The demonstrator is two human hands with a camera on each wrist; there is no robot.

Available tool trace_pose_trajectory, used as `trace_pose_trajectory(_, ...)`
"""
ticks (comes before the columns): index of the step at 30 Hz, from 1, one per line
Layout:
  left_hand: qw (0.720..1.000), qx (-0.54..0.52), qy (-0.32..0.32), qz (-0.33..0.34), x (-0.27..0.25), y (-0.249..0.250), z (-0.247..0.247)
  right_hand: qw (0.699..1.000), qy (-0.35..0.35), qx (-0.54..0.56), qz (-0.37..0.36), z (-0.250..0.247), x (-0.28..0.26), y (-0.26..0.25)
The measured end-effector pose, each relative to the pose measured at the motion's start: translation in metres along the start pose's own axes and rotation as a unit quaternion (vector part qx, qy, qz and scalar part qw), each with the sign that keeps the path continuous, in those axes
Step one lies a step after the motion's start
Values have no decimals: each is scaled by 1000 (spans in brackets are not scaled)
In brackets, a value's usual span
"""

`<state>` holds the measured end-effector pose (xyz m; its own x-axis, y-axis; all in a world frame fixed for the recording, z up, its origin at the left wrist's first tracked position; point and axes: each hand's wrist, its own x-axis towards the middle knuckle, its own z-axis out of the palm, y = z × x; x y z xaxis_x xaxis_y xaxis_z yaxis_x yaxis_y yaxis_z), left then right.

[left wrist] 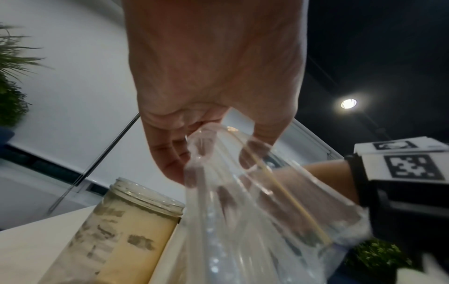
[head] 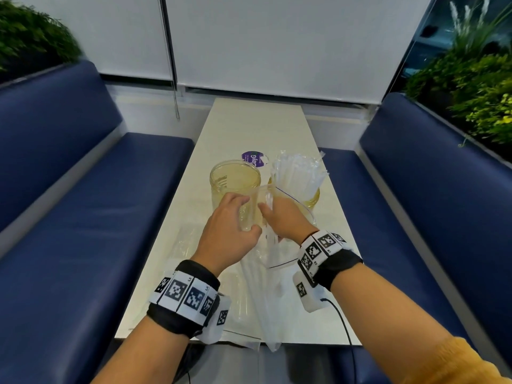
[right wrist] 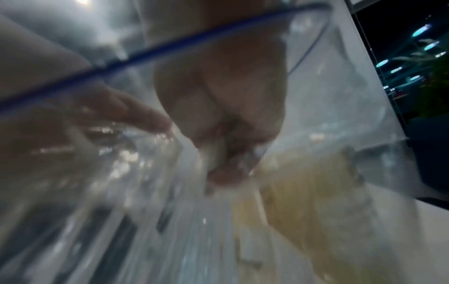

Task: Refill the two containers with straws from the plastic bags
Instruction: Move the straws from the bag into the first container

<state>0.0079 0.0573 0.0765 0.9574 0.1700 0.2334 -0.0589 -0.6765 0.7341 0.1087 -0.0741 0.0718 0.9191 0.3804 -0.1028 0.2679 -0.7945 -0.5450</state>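
Two yellowish clear jars stand mid-table: the left jar (head: 235, 181) (left wrist: 136, 221) is empty, the right jar (head: 311, 196) is packed with white straws (head: 297, 173). In front of them a clear zip bag (head: 277, 261) (left wrist: 255, 221) with a blue seal line (right wrist: 170, 43) is lifted at its mouth; several straws (head: 257, 297) lie inside it. My left hand (head: 249, 214) (left wrist: 206, 151) pinches the bag's rim. My right hand (head: 273, 214) (right wrist: 226, 167) is inside the bag, fingertips bunched on pale straws, though that view is blurred.
A second clear bag (head: 188, 245) lies flat at the table's left. A lid with a purple label (head: 252, 159) sits behind the jars. Blue benches (head: 83, 217) flank the narrow white table (head: 249, 120); plants (head: 471, 92) stand behind the seat backs.
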Motion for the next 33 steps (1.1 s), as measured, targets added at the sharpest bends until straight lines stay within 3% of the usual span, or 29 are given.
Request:
trace_pose_trajectory(7,999,21,-19,-39,3,12,10,976,152,54,-147,-35,-10,-37)
trace_pose_trajectory(11,998,-9,-14,-54,8,14,23,945,207,138,-213,-50,-19,-63)
trace_pose_trajectory(14,997,-61,19,-53,13,7,31,931,221,183,-224,-51,-24,-71)
trace_pose_trajectory(17,995,-69,25,-64,14,2,36,929,263,142,-218,-50,-25,-71)
trace_pose_trajectory(21,997,-49,30,-58,13,5,37,887,305,180,-296,-65,-26,-76)
trace_pose_trajectory(23,997,-53,39,-47,14,8,36,885,305,141,-321,-62,-25,-78)
trace_pose_trajectory(26,995,-73,56,-42,17,15,33,904,270,138,-302,-47,-25,-75)
trace_pose_trajectory(29,994,-81,68,-40,19,14,30,898,235,231,-291,-38,-30,-72)
trace_pose_trajectory(31,994,-80,69,-36,22,12,29,892,208,336,-220,-32,-30,-73)
trace_pose_trajectory(33,993,-86,66,-43,24,11,27,889,135,417,-134,-25,-29,-77)
